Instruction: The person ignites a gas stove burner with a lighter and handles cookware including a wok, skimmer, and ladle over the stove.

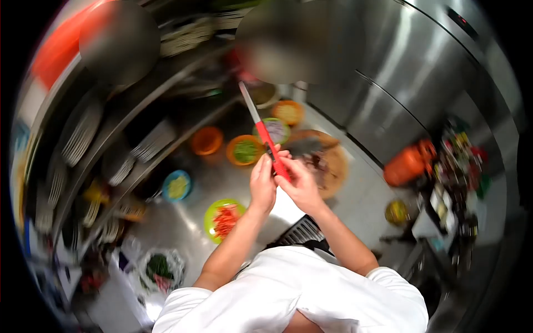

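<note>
A long red stick lighter (pixel 263 129) with a black middle part and a silver neck points away from me, up and to the left. Both hands meet around its near end at chest height. My left hand (pixel 263 183) has its fingers closed against the handle's left side. My right hand (pixel 298 180) wraps the handle from the right. Beneath and beyond the hands lies a round wooden chopping board (pixel 336 172) with dark chopped pieces and a broad dark blade (pixel 305 147). A green plate (pixel 209 228) of orange-red shreds sits left of my forearm.
Bowls stand on the steel counter (pixel 191 222): an orange bowl (pixel 206 141), a blue bowl (pixel 177 186) and several others with cut food. Metal shelves (pixel 158 94) hold trays at left. A steel refrigerator (pixel 383 83) and an orange gas cylinder (pixel 408 164) are at right.
</note>
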Tool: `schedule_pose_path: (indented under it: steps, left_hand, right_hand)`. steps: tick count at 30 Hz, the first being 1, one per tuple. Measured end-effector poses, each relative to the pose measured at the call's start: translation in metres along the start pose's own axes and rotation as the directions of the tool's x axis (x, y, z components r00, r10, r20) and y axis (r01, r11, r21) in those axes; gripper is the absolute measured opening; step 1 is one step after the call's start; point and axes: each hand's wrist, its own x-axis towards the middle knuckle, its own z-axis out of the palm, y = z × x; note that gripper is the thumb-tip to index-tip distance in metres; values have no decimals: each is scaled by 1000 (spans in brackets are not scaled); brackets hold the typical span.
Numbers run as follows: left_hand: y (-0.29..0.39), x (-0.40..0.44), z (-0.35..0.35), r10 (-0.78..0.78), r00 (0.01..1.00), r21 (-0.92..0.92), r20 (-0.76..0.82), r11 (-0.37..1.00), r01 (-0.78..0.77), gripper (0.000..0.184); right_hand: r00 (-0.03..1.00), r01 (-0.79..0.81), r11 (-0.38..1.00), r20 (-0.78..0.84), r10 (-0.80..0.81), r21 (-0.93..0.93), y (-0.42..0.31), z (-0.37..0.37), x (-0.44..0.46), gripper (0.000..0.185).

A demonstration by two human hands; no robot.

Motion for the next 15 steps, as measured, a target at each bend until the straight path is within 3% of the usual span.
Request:
schedule_pose_path:
  steps: [1, 2, 4, 5, 6, 8, 9, 10, 13, 15]
  left_hand:
    - [-25, -3, 18, -97, 995, -12, 39, 995, 98, 41]
    - [-46, -8, 39, -173, 981, 6, 93, 985, 173, 41]
    - [-98, -16, 81, -267, 937, 154, 223, 959, 237, 40]
    - [-126, -21, 97, -342, 891, 234, 299, 932, 279, 37]
    - [-148, -31, 123, -421, 856, 279, 301, 897, 343, 31]
    - [-192, -51, 174, -500, 779, 354, 378, 856, 377, 29]
    - [-219, -61, 197, -498, 765, 366, 408, 857, 362, 28]
    - [-244, -69, 219, -496, 748, 387, 442, 857, 340, 29]
    - [-296, -90, 286, -712, 550, 338, 437, 697, 633, 34]
    - [-328, -103, 321, -743, 452, 360, 494, 648, 671, 34]
  right_hand:
    - [1000, -13, 1000, 20, 13, 24, 11, -29, -14, 41]
    - [987, -158, 934, 63, 145, 320, 18, -56, -32, 40]
    - [958, -273, 872, 36, 284, 407, 13, -119, -67, 39]
    - [954, -256, 876, -38, 297, 409, 9, -148, -86, 35]
    - [961, -164, 958, -183, 209, 235, 25, -175, -105, 32]
    - [855, -309, 937, -384, 348, 160, 20, -226, -142, 30]
    - [822, -217, 934, -463, 332, 284, 18, -248, -158, 24]
    - [782, -154, 971, -577, 234, 185, 16, -269, -172, 20]
    - [628, -122, 964, -734, 259, 235, -3, -331, -209, 21]
    - [555, -31, 965, -798, 234, 261, -8, -366, -232, 26]
